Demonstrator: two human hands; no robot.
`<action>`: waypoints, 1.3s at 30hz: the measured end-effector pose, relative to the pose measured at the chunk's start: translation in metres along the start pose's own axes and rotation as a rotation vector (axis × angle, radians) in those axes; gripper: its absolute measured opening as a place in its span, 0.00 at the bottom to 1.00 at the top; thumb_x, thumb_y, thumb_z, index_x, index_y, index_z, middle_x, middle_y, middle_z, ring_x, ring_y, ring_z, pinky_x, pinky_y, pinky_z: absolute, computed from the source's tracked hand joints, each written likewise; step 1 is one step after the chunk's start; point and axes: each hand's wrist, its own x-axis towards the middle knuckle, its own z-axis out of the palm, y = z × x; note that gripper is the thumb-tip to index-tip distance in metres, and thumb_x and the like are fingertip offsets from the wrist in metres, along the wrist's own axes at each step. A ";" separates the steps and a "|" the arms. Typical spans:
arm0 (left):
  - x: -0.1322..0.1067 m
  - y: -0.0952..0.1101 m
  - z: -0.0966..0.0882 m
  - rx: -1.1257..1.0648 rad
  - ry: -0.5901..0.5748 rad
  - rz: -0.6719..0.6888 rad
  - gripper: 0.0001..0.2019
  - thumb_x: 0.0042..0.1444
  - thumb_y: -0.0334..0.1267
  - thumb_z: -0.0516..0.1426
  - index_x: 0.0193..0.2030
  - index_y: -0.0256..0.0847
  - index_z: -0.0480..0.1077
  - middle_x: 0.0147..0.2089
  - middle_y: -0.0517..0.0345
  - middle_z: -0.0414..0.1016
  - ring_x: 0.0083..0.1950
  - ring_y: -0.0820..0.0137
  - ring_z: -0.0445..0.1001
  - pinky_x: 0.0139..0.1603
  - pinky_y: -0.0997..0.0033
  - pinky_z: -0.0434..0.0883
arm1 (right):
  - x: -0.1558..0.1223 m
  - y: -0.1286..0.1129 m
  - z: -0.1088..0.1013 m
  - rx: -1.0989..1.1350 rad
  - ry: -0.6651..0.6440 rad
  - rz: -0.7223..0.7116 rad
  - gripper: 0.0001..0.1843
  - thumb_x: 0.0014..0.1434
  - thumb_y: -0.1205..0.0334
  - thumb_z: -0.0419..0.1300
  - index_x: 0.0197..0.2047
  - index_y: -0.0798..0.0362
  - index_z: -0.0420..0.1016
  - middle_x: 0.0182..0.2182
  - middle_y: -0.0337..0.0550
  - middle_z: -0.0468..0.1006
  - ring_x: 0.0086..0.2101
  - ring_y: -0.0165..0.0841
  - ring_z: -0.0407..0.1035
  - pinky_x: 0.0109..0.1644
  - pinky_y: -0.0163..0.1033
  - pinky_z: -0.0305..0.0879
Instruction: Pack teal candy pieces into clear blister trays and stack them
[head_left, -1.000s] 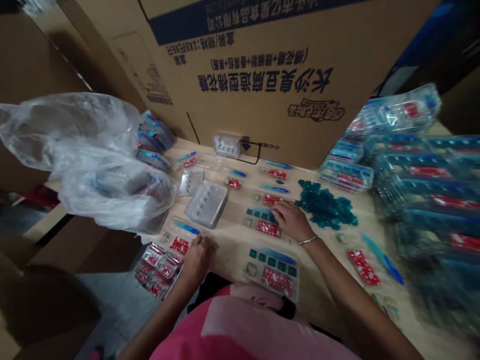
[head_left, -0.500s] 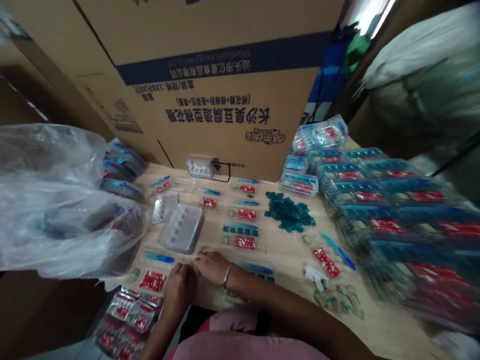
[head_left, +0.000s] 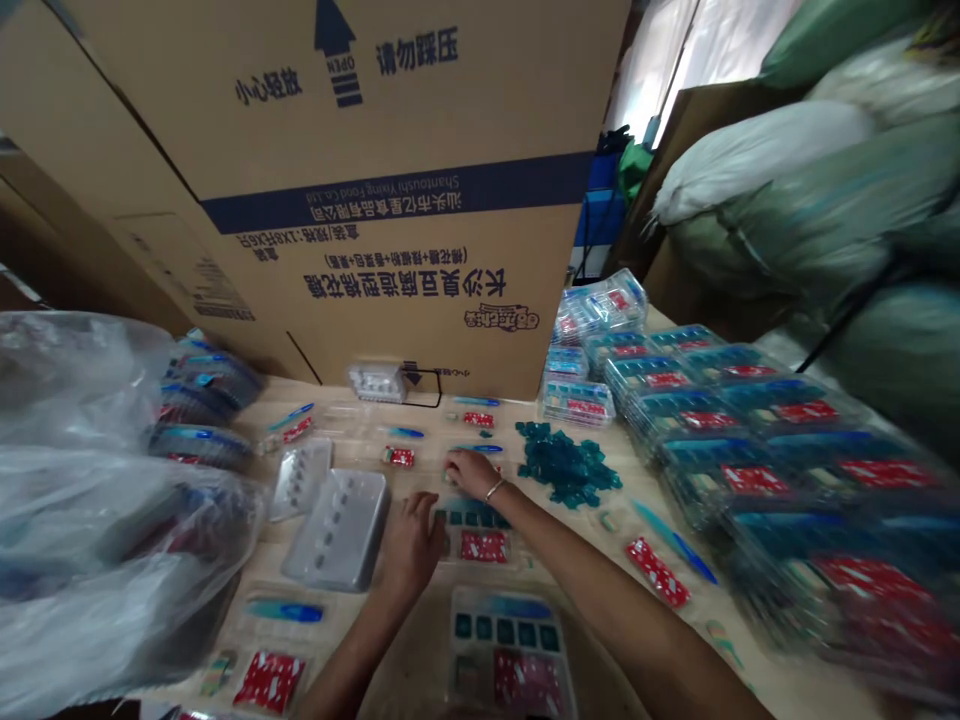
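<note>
My left hand [head_left: 414, 540] is half curled at the left edge of a clear tray [head_left: 448, 560] holding a row of teal cubes [head_left: 472, 514] and a red packet [head_left: 484, 546]. Its thumb stands a little apart from the fingers. Just beyond, my right hand [head_left: 474, 474], with a bracelet at the wrist, bends its fingers together over another tray, mostly covered by the hand. What they pinch is hidden. Nearer my body lies a clear tray [head_left: 454, 640] with teal cubes, a blue stick and a red packet.
A pile of teal cubes [head_left: 566, 465] lies right of my right hand. Stacked filled packs [head_left: 697, 480] line the right side. Empty white moulded trays [head_left: 337, 530] and a plastic bag [head_left: 112, 560] are at left. A large carton [head_left: 360, 250] stands behind.
Both hands have moved forward from the table's near edge to the trays farther away, and have separated. The camera view has shifted, revealing the near tray between my forearms.
</note>
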 end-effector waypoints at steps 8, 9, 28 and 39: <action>0.039 -0.013 0.036 0.090 -0.175 0.146 0.20 0.57 0.37 0.52 0.55 0.35 0.61 0.55 0.43 0.68 0.57 0.59 0.65 0.56 0.54 0.64 | -0.029 0.009 -0.011 0.021 0.153 0.085 0.07 0.57 0.68 0.54 0.40 0.54 0.69 0.41 0.44 0.71 0.38 0.30 0.67 0.41 0.32 0.60; 0.037 -0.012 0.033 0.099 -0.176 0.139 0.20 0.56 0.38 0.52 0.55 0.35 0.61 0.55 0.42 0.67 0.57 0.58 0.65 0.56 0.53 0.64 | -0.043 0.013 -0.018 0.041 0.184 0.084 0.06 0.58 0.67 0.52 0.38 0.54 0.69 0.39 0.43 0.71 0.38 0.30 0.66 0.42 0.33 0.60; -0.101 0.038 0.004 -0.198 -0.388 -0.358 0.14 0.46 0.32 0.56 0.42 0.38 0.68 0.38 0.53 0.73 0.39 0.66 0.73 0.40 0.67 0.69 | -0.244 0.003 0.019 0.313 0.182 0.358 0.18 0.56 0.58 0.51 0.49 0.54 0.68 0.39 0.48 0.74 0.38 0.38 0.69 0.44 0.43 0.66; -0.042 0.022 -0.008 -0.337 -0.123 -0.431 0.22 0.47 0.43 0.54 0.47 0.33 0.67 0.24 0.62 0.68 0.26 0.70 0.68 0.28 0.71 0.65 | -0.168 0.003 -0.008 0.561 0.362 0.349 0.19 0.51 0.62 0.56 0.47 0.54 0.69 0.28 0.39 0.74 0.29 0.32 0.69 0.35 0.36 0.67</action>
